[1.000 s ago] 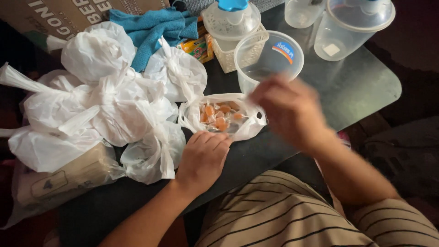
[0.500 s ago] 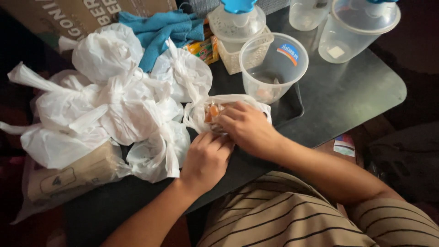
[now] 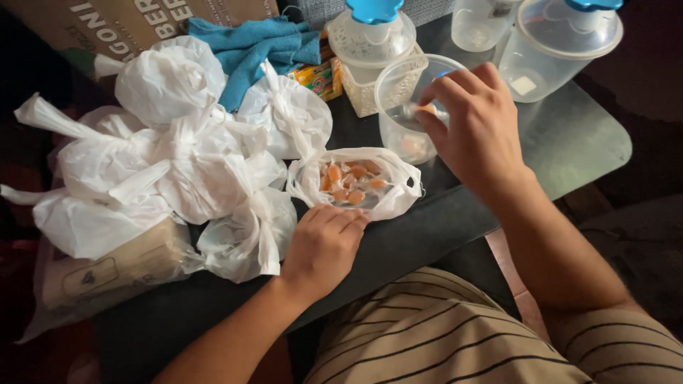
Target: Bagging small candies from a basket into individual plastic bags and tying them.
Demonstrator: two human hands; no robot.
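An open white plastic bag (image 3: 395, 195) lies on the dark table (image 3: 569, 142) and holds several small orange sweets in clear wrappers (image 3: 348, 181). My left hand (image 3: 324, 245) rests curled against the bag's near edge, touching it. My right hand (image 3: 473, 128) hovers over a clear plastic cup (image 3: 398, 107) behind the bag and pinches one orange wrapped sweet (image 3: 421, 110) above the cup's mouth. A sweet lies in the bottom of the cup.
Several knotted white plastic bags (image 3: 178, 163) crowd the table's left half. A blue cloth (image 3: 256, 46) and a cardboard box (image 3: 135, 21) lie at the back. Clear lidded containers with blue knobs (image 3: 562, 50) and a white basket (image 3: 370, 50) stand behind the cup.
My right hand has lifted out of the open bag with a sweet and moved up and right to the clear cup. My left hand stayed at the bag's edge.
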